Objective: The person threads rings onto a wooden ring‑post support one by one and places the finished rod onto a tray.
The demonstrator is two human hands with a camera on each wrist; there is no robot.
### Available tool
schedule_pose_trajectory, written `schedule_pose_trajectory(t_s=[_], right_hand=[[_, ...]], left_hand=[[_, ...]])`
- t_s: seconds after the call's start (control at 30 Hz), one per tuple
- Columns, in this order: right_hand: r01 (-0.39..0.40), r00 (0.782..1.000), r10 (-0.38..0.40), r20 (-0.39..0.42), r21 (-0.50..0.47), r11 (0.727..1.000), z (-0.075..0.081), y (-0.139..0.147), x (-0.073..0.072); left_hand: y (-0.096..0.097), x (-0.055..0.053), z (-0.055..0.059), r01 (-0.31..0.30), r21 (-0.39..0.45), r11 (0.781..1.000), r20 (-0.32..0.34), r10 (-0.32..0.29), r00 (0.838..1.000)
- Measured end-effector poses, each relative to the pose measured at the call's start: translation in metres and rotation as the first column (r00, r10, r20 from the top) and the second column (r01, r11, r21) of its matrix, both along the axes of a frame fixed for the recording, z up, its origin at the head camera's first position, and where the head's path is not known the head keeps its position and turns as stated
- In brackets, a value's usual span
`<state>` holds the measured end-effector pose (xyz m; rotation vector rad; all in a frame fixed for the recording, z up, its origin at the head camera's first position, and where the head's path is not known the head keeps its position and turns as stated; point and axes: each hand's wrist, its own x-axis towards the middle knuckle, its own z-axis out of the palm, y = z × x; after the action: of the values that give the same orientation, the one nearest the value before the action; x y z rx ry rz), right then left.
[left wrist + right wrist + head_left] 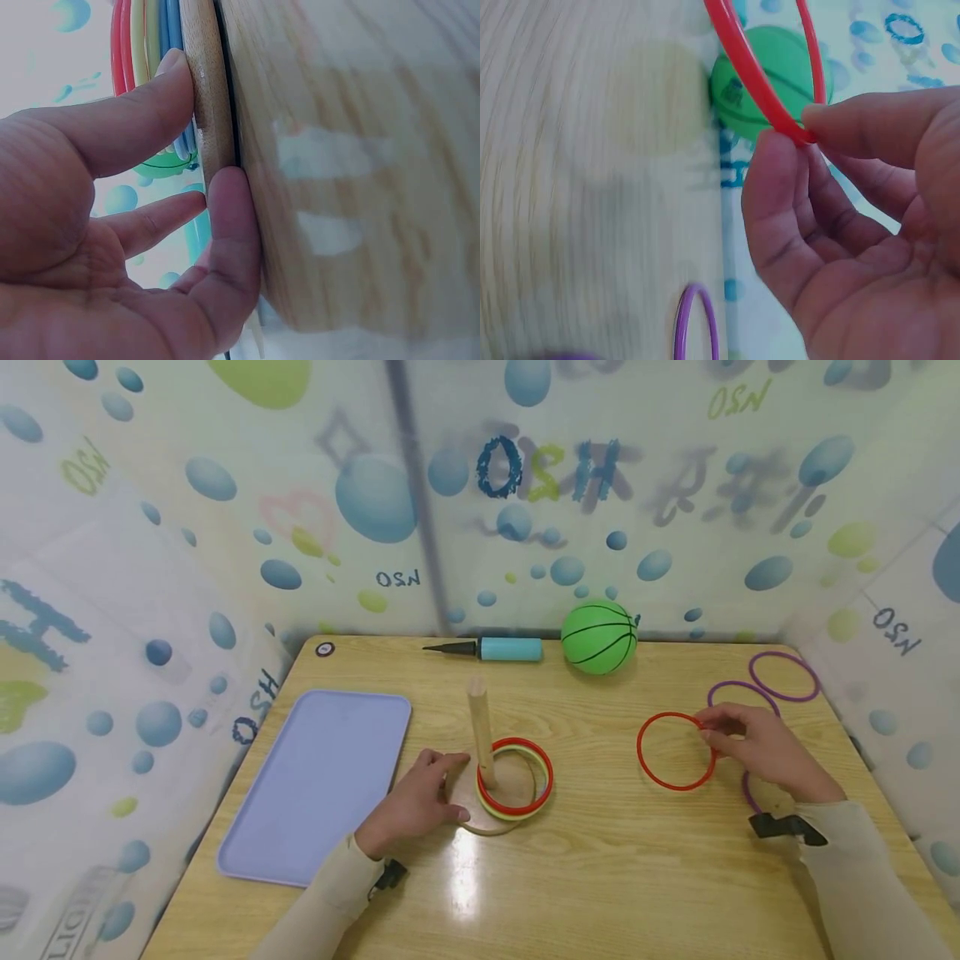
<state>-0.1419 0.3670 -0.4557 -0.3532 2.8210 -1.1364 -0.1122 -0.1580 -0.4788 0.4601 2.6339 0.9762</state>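
Note:
My right hand [757, 745] pinches a red ring [642, 766] between thumb and fingertips, above the table at the right; the right wrist view shows the pinch on the ring [754, 71] up close. With thumb and fingers spread round its left edge, my left hand [416, 802] holds the round wooden base [465, 789] of an upright peg [480, 727]. Round the peg lies a stack of rings, a red ring [551, 768] on top of a yellow one. From the side, the left wrist view shows red, yellow and blue rings [169, 26] on the base.
Purple rings [783, 697] lie at the table's right, partly behind my right hand. A lavender tray [322, 777] sits at the left. Along the back are a blue hand pump [510, 649], a green ball [598, 637] and a small round disc [325, 649].

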Motion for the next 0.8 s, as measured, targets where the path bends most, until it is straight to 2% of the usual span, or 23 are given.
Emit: schedule_pose_trajectory(t_s=[0.17,0.4,0.53,0.8], right_hand=[[-0.003,0.998,0.007,0.059,-0.076,0.997,0.008,-0.014,0.005],[-0.021,0.997,0.034,0.073,-0.174,0.984,0.021,-0.037,0.012],[-0.034,0.997,0.050,0.059,-0.255,0.966,0.030,-0.051,0.017],[-0.095,0.994,0.111,0.015,-0.401,0.911,0.050,-0.072,0.022]], left_hand=[[0.000,0.001,0.002,0.005,-0.003,1.000,0.004,-0.005,1.000],[0.000,0.001,0.005,0.004,-0.003,1.000,-0.001,-0.004,1.000],[0.002,0.001,0.006,-0.007,-0.009,1.000,0.013,0.007,1.000],[0.002,0.001,0.005,-0.011,-0.012,1.000,0.018,0.011,1.000]])
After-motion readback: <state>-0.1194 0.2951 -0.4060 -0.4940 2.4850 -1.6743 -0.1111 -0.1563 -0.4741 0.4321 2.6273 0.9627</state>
